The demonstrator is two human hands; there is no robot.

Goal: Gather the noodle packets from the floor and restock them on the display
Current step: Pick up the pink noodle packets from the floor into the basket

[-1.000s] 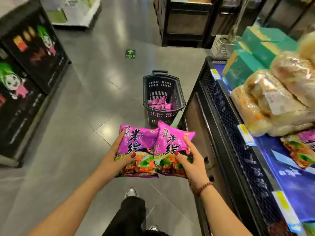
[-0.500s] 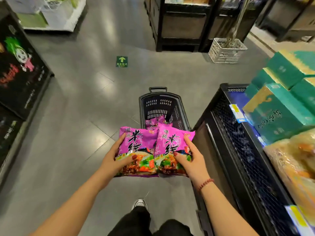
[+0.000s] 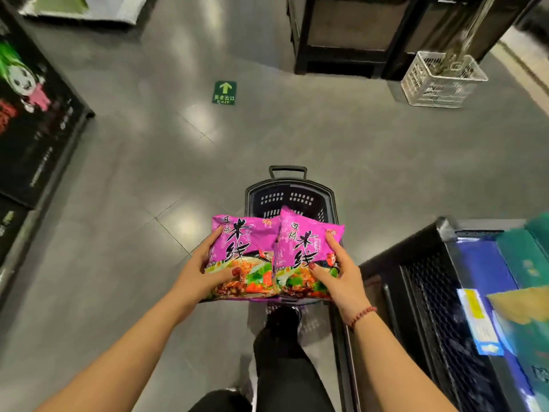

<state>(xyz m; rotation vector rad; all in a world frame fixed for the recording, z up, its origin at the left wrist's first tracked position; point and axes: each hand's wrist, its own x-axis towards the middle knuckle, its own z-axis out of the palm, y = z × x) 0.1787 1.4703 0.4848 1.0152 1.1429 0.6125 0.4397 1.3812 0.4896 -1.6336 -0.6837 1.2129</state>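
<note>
Hands hold two purple noodle packets side by side, just touching, over a black basket (image 3: 291,197) that stands on the floor (image 3: 133,203). The left hand (image 3: 202,272) grips the left packet (image 3: 243,248) at its 9 o'clock edge, with the fingers curled round it. The right hand (image 3: 341,278) grips the right packet (image 3: 306,248) at 3 o'clock in the same way. The display (image 3: 430,292) is at 4 o'clock from the packets.

A green exit sticker (image 3: 224,93) lies well left of a white crate (image 3: 439,81).
</note>
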